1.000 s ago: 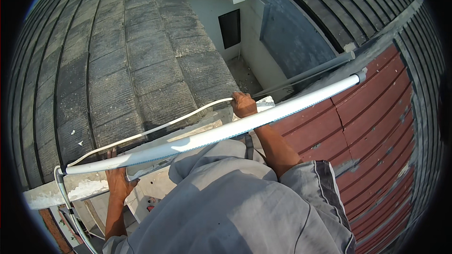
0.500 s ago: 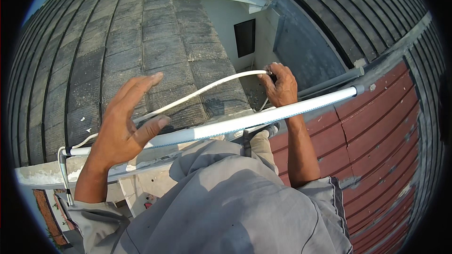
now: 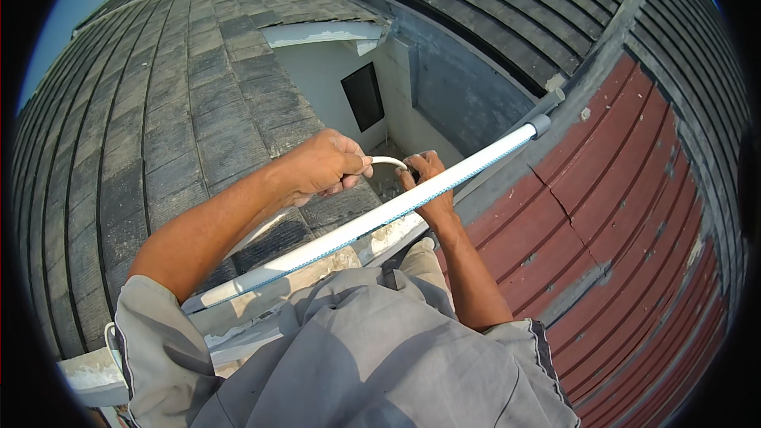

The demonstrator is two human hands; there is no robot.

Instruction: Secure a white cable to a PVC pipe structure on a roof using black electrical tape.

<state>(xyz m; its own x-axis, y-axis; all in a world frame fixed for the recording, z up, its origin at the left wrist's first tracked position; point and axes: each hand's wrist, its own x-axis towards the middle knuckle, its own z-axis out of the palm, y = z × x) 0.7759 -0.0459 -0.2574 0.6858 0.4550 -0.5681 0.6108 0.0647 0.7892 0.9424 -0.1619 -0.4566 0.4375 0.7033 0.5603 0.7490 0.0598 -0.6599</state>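
Note:
A white cable [image 3: 388, 160] arches in a short bend between my two hands. My left hand [image 3: 326, 165] is closed, pinching it between thumb and fingers. At the other side of the bend, my right hand [image 3: 428, 181] grips the cable near its end; a small dark patch shows among those fingers, too small to make out. A long white pole [image 3: 380, 220] with a blue patterned line and a grey end cap slants across my front. It passes over my right hand's lower part and hides it. My left forearm covers much of the cable's remaining length.
Grey tiled roof [image 3: 158, 103] slopes away on the left. Beyond my hands, the roof edge drops to a recess with a pale wall and a dark window [image 3: 364, 97]. Red ribbed roofing [image 3: 590, 214] lies at right, with a grey gutter pipe [image 3: 551, 101] beside it.
My left hand has moved right, from open above the pole to closed on the cable near my right hand. The view has shifted, and the pole appears more steeply slanted.

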